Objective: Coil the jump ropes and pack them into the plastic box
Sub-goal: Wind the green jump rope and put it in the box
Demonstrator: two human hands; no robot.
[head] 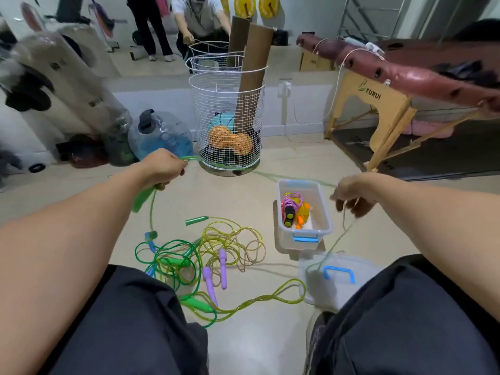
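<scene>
green rope [151, 209] gripped by left fingers [173, 174], pinched by right fingers [349, 204]; box [303, 212] between.

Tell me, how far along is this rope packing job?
Early on, it seems. Done: the plastic box already holds a few bundled ropes. In hand: the left hand grips a green handle and the right hand pinches the green cord, stretched between them, not yet coiled. Left: a tangled pile of green, yellow and purple-handled ropes on the floor; the lid lies off.

Bare forearms [89, 220], no sleeves visible, dark grey trousers [130, 320]
</scene>
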